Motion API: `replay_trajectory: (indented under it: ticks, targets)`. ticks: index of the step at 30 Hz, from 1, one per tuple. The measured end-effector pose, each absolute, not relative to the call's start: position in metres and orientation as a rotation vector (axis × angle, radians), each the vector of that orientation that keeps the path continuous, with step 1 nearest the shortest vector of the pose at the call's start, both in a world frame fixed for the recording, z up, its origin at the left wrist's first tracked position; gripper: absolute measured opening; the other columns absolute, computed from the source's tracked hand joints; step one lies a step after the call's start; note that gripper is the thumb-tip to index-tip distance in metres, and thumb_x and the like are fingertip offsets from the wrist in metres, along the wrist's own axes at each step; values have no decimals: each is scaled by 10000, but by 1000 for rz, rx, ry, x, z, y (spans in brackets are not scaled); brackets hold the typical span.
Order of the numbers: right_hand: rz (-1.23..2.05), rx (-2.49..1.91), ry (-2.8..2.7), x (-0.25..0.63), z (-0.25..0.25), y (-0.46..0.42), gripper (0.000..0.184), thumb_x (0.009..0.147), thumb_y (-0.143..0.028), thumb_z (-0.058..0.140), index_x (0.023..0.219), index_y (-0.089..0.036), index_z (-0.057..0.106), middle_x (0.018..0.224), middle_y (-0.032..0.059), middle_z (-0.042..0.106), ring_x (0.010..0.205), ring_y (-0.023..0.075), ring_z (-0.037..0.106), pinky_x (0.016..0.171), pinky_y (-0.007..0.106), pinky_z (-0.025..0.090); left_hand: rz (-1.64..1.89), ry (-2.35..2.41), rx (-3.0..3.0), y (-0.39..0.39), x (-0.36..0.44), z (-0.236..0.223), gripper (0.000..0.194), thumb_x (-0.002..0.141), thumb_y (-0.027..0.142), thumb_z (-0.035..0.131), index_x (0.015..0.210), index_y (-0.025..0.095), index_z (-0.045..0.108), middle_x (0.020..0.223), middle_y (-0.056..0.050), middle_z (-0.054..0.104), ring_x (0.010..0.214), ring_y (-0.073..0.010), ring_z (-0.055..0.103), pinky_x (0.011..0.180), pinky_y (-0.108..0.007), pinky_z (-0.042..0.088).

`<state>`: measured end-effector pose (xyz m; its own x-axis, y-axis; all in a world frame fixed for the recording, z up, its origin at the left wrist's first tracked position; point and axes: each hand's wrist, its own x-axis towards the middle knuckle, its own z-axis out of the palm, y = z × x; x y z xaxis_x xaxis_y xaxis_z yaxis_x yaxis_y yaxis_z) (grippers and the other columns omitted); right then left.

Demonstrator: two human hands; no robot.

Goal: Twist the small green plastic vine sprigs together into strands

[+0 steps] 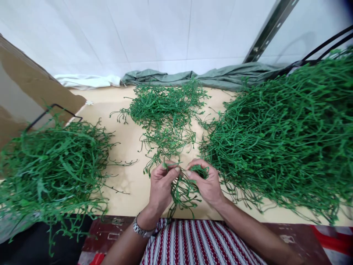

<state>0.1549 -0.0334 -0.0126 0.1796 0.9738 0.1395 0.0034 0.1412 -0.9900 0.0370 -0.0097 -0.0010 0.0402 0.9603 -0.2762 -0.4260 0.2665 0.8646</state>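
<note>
Both hands meet over the front of the table, pinching thin green plastic stems point(183, 191) between thumbs and fingertips. My left hand point(163, 182), with a metal watch on the wrist, holds a stem end that sticks up past its fingers. My right hand point(206, 180) grips the same bunch, and a loop of stems curls through its fingers. The rest of the bunch hangs below, between the hands. Just beyond lies a loose pile of green stems point(162, 106) with small forked tips. The exact joint between the fingertips is too small to make out.
A large heap of green stems point(275, 143) fills the right side. At the left, another heap point(55, 169) spills over the front edge, near a cardboard box point(30, 73). Grey-green cloth point(220, 76) lies along the tiled wall, with a metal upright point(267, 31) behind.
</note>
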Motion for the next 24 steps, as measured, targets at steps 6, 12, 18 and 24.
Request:
replay_trajectory:
  ticks: [6, 12, 18, 24]
  targets:
    - [1012, -1038, -1208, 159, -19, -33, 87, 733, -127, 599, 774, -203, 604, 715, -12, 615, 659, 111, 562, 619, 218, 433, 1233, 1009, 830, -7, 35, -4, 149, 592, 184, 715, 677, 149, 597, 614, 33, 556, 576, -74, 510, 569, -183, 419]
    - [946, -1083, -1362, 167, -18, -32, 162, 733, -102, 568, 843, -206, 627, 767, -3, 644, 702, 120, 578, 633, 226, 438, 1229, 1081, 1422, -6, 18, -9, 22, 737, 166, 595, 722, 160, 580, 649, 6, 557, 606, -103, 500, 577, -215, 395]
    - [796, -1152, -1035, 187, -3, -37, 56, 813, -234, 537, 810, -195, 577, 587, -37, 505, 485, 92, 461, 472, 218, 368, 1220, 1085, 1906, -4, 11, -6, 91, 788, 106, 497, 737, 167, 542, 658, -6, 537, 616, -119, 500, 586, -242, 388]
    - [781, -1247, -1630, 183, 22, -34, 130, 741, -243, 652, 849, -182, 612, 779, 11, 589, 694, 131, 544, 611, 240, 417, 1223, 993, 1992, -5, 20, -1, 119, 790, 76, 484, 724, 165, 528, 658, -7, 512, 633, -122, 479, 599, -248, 376]
